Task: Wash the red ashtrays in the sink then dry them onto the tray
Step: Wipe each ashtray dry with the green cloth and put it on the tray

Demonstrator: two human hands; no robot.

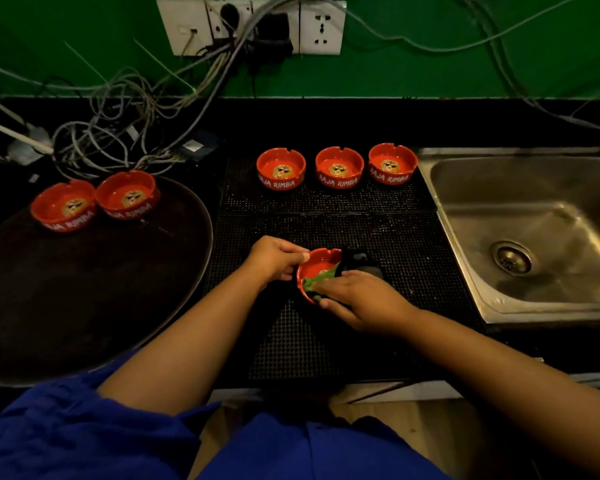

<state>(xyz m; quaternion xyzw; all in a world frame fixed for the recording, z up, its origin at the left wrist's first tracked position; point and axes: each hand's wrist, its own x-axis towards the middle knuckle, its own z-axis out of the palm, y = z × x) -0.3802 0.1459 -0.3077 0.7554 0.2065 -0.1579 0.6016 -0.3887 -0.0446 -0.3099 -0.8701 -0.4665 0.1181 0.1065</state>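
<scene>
- The tray (84, 306) is waiting at the left, carrying two ashtrays (63, 206) (129, 195) at its far edge.
- The sink (534, 209) is sitting at the right, well apart.
- The left hand (274, 258) is pinching the held ashtray (321, 263) by its rim, tilting it above the mat (326, 341); it should be holding firm.
- The right hand (357, 299) is gripping the cloth (317, 280), pressing it into the bowl; it should be sweeping wall, notches and underside.
</scene>
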